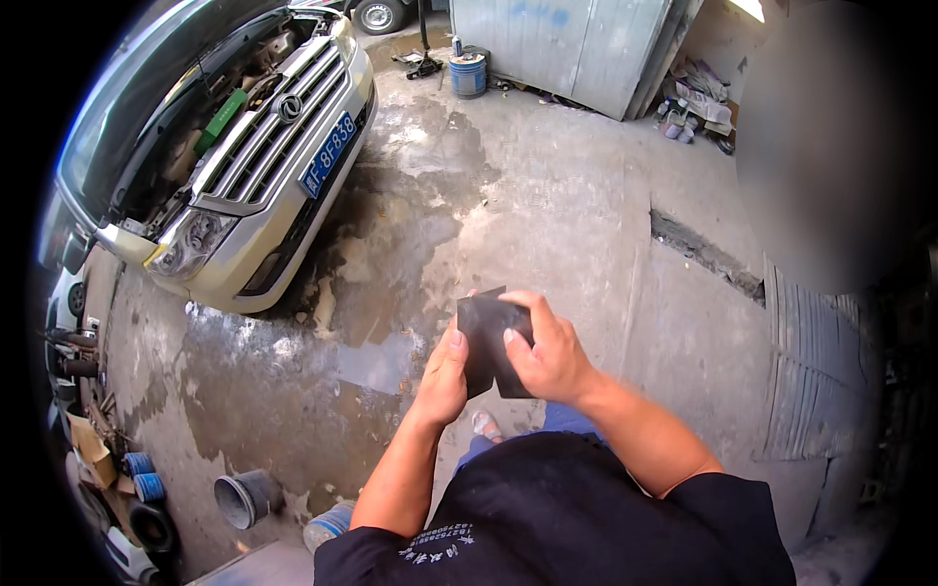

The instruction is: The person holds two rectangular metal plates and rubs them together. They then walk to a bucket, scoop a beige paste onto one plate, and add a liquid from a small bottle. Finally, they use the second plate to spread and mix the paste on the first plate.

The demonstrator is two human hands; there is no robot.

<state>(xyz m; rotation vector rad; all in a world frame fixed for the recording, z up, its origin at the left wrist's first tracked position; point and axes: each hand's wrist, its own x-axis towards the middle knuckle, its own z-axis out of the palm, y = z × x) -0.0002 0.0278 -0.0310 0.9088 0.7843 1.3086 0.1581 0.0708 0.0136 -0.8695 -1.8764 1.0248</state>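
While most of the fingers are hidden behind it, a thin, dark grey, flat sheet of matte material (481,337) shows its near face between the person's bare left hand (445,379) and bare right hand (555,354). A narrow gap opens at its lower edge and parts it into two flaps; whether this is one folded sheet or two separate pieces cannot be told, nor can the material. A large, grey blurred patch (831,146) covers the upper right, and the black fisheye rim cuts off the white van with its raised bonnet (278,186) at the upper left. Down by the lower edge, a blue-and-white round bucket (326,525) is partly hidden by the left arm, and only part of one foot in a pale shoe (486,424) shows beyond the black short-sleeved shirt (586,513). The sheet is held up in front of the body, above the stained concrete floor (576,215). Both hands grasp it: the left grips its left edge, thumb along the near face, and the right clasps its right side, thumb pressed to the near face and index finger bent over the upper corner.
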